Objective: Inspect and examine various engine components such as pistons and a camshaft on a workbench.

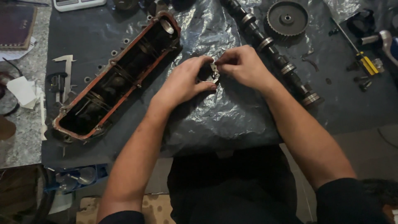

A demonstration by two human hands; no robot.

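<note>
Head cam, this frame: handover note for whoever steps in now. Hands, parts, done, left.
Left hand: curled around a small metal part, thumb under it.
Right hand: fingertips pinching the same part from the other side, over the crinkled plastic sheet.
Parts: long red-rimmed housing lies open to the left; camshaft and toothed pulley lie beyond the right hand; caliper at far left, yellow-handled screwdriver at far right.
Done: housing lies open, camshaft out on the bench.
Left: the small part is in hand, not yet set down or fitted; what it is cannot be told.

Dim light; speckled stone worktop (29, 124) under dark mat (83, 25)
</note>
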